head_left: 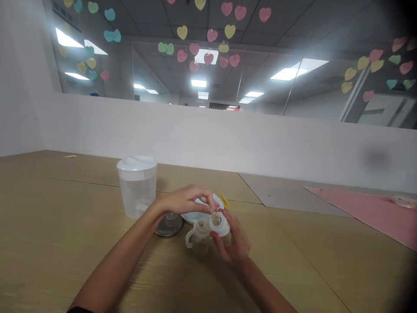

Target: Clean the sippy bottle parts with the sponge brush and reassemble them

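Note:
Between my hands is a white bottle collar (223, 229) with a clear teat (216, 218) in its opening. My right hand (237, 240) grips the collar from the side, thumb below and fingers on top. From above, my left hand (190, 201) reaches over with its fingertips pinched on the clear teat. Just left of the collar stands a baby bottle (201, 239), open at the top, with a curved white handle on its left. Whether the collar touches the bottle I cannot tell.
A clear lidded bucket (137, 187) stands at the left. Behind my hands lie a round grey lid (169, 227), a pale blue plate (189, 218) and a yellow cloth-like item (223, 201). A pink sheet (365, 213) covers the right part of the table (81, 252).

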`<act>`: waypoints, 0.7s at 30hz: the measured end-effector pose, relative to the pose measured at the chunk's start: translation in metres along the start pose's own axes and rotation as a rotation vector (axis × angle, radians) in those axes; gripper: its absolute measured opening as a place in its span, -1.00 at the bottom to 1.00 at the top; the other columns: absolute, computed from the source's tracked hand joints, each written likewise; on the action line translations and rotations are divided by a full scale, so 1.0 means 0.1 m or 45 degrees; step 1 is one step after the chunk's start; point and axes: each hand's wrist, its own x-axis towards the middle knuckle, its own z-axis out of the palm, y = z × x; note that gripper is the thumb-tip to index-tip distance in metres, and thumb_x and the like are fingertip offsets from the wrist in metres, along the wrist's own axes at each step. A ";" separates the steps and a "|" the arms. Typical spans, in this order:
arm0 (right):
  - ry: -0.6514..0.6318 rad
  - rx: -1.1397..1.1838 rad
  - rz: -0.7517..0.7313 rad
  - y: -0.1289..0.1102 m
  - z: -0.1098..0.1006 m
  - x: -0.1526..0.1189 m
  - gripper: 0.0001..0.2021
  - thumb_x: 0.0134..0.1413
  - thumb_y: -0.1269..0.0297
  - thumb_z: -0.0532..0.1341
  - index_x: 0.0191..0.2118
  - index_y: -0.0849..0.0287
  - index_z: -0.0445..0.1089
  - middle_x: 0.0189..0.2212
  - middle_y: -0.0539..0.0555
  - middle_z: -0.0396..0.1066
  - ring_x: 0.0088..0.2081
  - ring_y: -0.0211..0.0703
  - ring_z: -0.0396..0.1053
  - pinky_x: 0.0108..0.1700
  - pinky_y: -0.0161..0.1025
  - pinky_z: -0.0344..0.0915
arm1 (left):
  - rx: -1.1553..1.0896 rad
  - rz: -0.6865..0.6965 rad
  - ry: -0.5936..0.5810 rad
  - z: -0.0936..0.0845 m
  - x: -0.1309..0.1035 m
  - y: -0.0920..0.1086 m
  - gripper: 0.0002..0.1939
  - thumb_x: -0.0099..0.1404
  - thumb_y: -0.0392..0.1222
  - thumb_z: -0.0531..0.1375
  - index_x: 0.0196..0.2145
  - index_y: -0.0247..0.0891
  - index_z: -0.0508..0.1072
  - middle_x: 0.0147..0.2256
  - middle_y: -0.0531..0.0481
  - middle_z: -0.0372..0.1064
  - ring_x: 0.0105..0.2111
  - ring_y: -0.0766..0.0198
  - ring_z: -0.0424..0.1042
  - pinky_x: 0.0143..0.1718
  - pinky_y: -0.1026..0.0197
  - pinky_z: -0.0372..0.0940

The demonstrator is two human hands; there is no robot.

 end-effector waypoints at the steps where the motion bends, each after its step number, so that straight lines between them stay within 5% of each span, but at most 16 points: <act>1: -0.011 -0.008 -0.004 0.00 0.00 0.00 -0.49 0.11 0.28 0.18 0.17 0.25 0.14 -0.12 0.27 0.42 -0.06 0.07 0.40 -0.13 -0.01 0.44 | -0.042 0.005 -0.003 0.00 0.00 -0.02 -0.91 0.26 -0.22 0.17 -0.29 -0.28 0.42 -0.17 -0.06 0.47 -0.08 0.23 0.41 -0.03 0.20 0.24; 8: -0.012 -0.064 -0.039 0.07 0.02 0.00 -0.45 0.08 0.29 0.22 0.19 0.21 0.12 -0.13 0.25 0.44 -0.10 0.05 0.43 -0.14 -0.02 0.45 | 0.122 -0.067 0.018 -0.01 -0.01 0.05 -0.88 0.25 -0.22 0.17 -0.24 -0.24 0.43 -0.14 0.01 0.46 -0.09 0.27 0.39 -0.04 0.25 0.22; 14: -0.023 -0.137 0.041 0.18 0.03 0.00 -0.46 0.07 0.33 0.24 0.18 0.18 0.14 -0.11 0.24 0.42 -0.11 0.03 0.43 -0.14 -0.04 0.46 | 0.536 -0.103 0.111 0.09 -0.01 0.21 -0.56 0.15 -0.03 0.26 -0.01 -0.10 0.37 -0.02 0.03 0.38 -0.04 0.16 0.33 -0.06 0.20 0.20; 21: -0.017 -0.143 0.012 0.21 0.02 0.00 -0.44 0.06 0.33 0.25 0.18 0.16 0.13 -0.12 0.23 0.42 -0.12 0.03 0.43 -0.15 -0.03 0.46 | 0.846 -0.019 0.234 0.20 0.07 0.15 -0.71 0.14 -0.02 0.26 -0.21 -0.18 0.42 -0.23 0.05 0.41 -0.17 0.19 0.34 -0.14 0.20 0.16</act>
